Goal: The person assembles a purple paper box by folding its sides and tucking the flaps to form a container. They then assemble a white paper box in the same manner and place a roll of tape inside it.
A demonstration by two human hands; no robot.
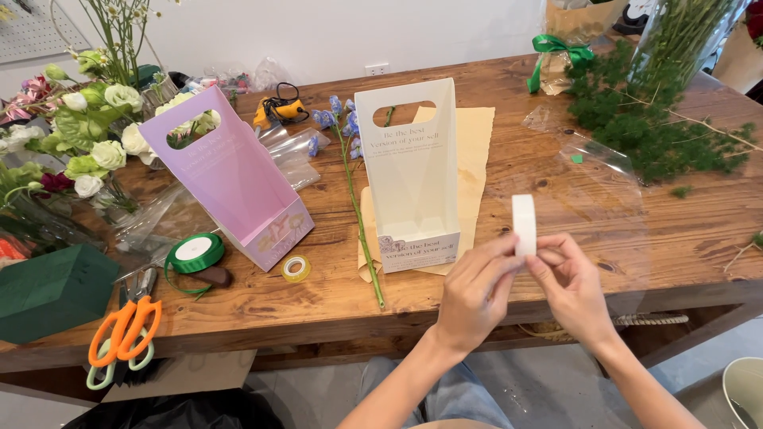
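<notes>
Fingertips of left hand [475, 287] and right hand [569, 280] pinch white tape roll [524, 225], lower right of frame, beside white cardboard carrier box [410, 179].

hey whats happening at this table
A person holds a white roll of tape up in both hands, left hand and right hand, fingers picking at its edge. On the wooden table stand a white paper carrier and a pink one, with a blue-flowered stem between them.
</notes>
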